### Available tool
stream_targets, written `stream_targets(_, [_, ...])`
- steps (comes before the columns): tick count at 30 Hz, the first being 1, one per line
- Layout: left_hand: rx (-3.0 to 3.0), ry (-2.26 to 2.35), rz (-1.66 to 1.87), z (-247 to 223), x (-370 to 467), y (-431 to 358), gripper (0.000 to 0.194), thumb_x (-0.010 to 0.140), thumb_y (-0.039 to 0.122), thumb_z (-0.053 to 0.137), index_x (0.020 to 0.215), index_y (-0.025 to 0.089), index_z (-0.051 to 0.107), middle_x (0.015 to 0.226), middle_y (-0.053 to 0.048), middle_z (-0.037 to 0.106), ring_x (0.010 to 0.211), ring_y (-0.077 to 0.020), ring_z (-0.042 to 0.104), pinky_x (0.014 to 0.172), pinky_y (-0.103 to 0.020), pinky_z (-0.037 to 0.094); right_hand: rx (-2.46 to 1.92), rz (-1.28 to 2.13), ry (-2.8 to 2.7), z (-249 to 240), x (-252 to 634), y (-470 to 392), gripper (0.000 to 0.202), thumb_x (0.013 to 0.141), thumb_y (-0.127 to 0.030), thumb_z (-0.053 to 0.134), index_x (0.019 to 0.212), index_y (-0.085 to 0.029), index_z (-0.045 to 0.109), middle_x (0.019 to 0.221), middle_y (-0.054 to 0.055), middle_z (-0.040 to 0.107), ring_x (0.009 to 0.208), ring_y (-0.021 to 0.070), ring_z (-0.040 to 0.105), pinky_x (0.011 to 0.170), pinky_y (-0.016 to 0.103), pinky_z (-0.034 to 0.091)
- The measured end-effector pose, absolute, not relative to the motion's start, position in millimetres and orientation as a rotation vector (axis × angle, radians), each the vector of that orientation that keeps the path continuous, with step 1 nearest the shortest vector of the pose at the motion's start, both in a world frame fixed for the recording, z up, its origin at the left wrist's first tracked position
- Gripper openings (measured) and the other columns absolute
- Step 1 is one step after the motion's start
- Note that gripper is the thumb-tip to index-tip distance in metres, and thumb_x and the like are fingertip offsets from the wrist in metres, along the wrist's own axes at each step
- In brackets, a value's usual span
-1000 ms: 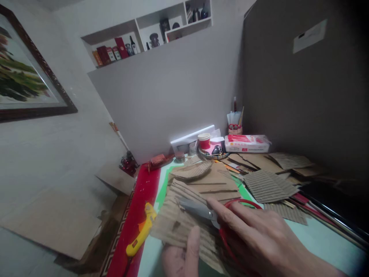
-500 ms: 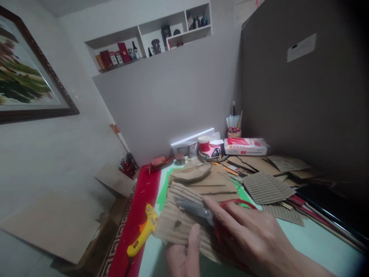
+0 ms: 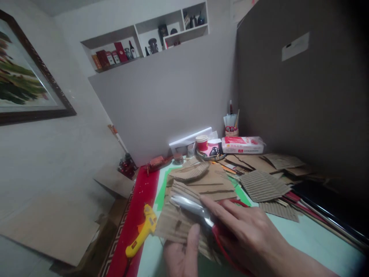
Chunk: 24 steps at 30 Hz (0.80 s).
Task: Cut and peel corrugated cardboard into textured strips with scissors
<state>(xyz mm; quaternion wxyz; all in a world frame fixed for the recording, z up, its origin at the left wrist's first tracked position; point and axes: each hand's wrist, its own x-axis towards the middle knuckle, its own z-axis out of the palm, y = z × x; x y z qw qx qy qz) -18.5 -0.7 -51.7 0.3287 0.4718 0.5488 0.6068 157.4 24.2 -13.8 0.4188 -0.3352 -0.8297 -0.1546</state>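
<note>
My left hand [image 3: 182,254] grips the near edge of a piece of corrugated cardboard [image 3: 170,221], thumb on top and the other fingers mostly hidden beneath. In my right hand [image 3: 248,227] is a pair of red-handled scissors [image 3: 190,206], its metal blades lying over the cardboard and pointing to the left. The blades look slightly parted, but whether the cardboard sits between them I cannot tell. Left of the cardboard, a yellow hot glue gun [image 3: 142,232] rests across the table's red border.
A curved cardboard strip [image 3: 190,172] lies beyond my hands on a flat sheet. Ribbed cardboard pieces [image 3: 263,185] and a black flat object [image 3: 325,204] are on the right. Behind stand a red paper cup [image 3: 201,144], a tissue pack [image 3: 243,145] and a pen holder [image 3: 231,131].
The scissors have turned a little in my right hand, so the blades catch more light and the lower red handle shows more. The whole view has shifted slightly.
</note>
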Motion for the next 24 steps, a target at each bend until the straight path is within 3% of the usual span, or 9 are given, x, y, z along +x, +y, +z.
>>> stream_targets(3, [1.255, 1.429, 1.559, -54, -23, 2, 0.072, 0.077, 0.079, 0.071, 0.107, 0.015, 0.086, 0.115, -0.02, 0.082, 0.118, -0.0363, 0.074, 0.105, -0.039, 0.055, -0.772, -0.551, -2.088, -18, 159, 26, 0.042, 0.102, -0.01, 0.045, 0.143, -0.003, 0.05, 0.075, 0.006, 0.07, 0.054, 0.0209, 0.069, 0.042, 0.032, 0.051])
stream_targets(6, [1.254, 1.419, 1.558, -51, -27, 3, 0.072, 0.076, 0.078, 0.072, 0.107, 0.015, 0.086, 0.119, -0.021, 0.081, 0.124, -0.0372, 0.07, 0.109, -0.039, 0.052, -0.771, -0.521, -2.072, -17, 163, 25, 0.045, 0.1, -0.009, 0.05, 0.145, -0.005, 0.051, 0.076, 0.006, 0.071, 0.057, 0.0206, 0.069, 0.045, 0.031, 0.053])
stream_targets(8, [1.259, 1.422, 1.555, -43, -27, 1, 0.063, 0.077, 0.072, 0.076, 0.101, 0.015, 0.087, 0.117, -0.02, 0.082, 0.119, -0.0365, 0.073, 0.103, -0.037, 0.056, -0.785, -0.317, -2.073, -14, 164, 22, 0.046, 0.098, -0.01, 0.05, 0.143, -0.012, 0.054, 0.082, 0.006, 0.074, 0.062, 0.0196, 0.072, 0.049, 0.029, 0.056])
stream_targets(12, [1.16, 1.316, 1.529, -28, -22, -3, 0.044, 0.074, 0.056, 0.086, 0.092, 0.015, 0.087, 0.101, -0.016, 0.085, 0.099, -0.0335, 0.081, 0.086, -0.031, 0.062, -0.741, 0.273, -1.979, 0, 163, 17, 0.043, 0.091, -0.012, 0.058, 0.131, -0.025, 0.066, 0.104, 0.005, 0.08, 0.089, 0.0162, 0.079, 0.075, 0.021, 0.064])
stream_targets(16, [0.964, 1.199, 1.543, -27, -20, -5, 0.043, 0.068, 0.049, 0.093, 0.091, 0.013, 0.084, 0.097, -0.016, 0.086, 0.1, -0.0355, 0.08, 0.086, -0.035, 0.063, -0.738, 0.429, -1.864, 9, 161, 15, 0.028, 0.091, -0.019, 0.071, 0.117, -0.028, 0.075, 0.104, 0.003, 0.083, 0.093, 0.0151, 0.08, 0.083, 0.017, 0.062])
stream_targets(18, [0.978, 1.249, 1.504, -29, -21, -6, 0.044, 0.07, 0.052, 0.091, 0.088, 0.013, 0.083, 0.091, -0.016, 0.085, 0.093, -0.0349, 0.08, 0.082, -0.035, 0.063, -0.734, 0.352, -1.904, 7, 165, 16, 0.034, 0.091, -0.015, 0.066, 0.122, -0.027, 0.073, 0.105, 0.004, 0.083, 0.091, 0.0161, 0.08, 0.08, 0.02, 0.063])
stream_targets(21, [0.982, 1.303, 1.499, -28, -21, -8, 0.051, 0.072, 0.061, 0.087, 0.09, 0.014, 0.083, 0.088, -0.015, 0.085, 0.091, -0.0341, 0.08, 0.082, -0.036, 0.063, -0.788, 0.007, -2.024, 0, 174, 23, 0.045, 0.093, -0.011, 0.057, 0.135, -0.024, 0.066, 0.104, 0.007, 0.081, 0.078, 0.0181, 0.077, 0.064, 0.025, 0.061])
stream_targets(24, [0.917, 1.349, 1.501, -24, -20, -10, 0.054, 0.066, 0.066, 0.088, 0.086, 0.016, 0.081, 0.086, -0.013, 0.084, 0.091, -0.0341, 0.08, 0.082, -0.036, 0.064, -0.855, -0.263, -2.041, -8, 179, 29, 0.041, 0.096, -0.012, 0.056, 0.135, -0.023, 0.063, 0.103, 0.008, 0.081, 0.072, 0.0183, 0.075, 0.055, 0.027, 0.055])
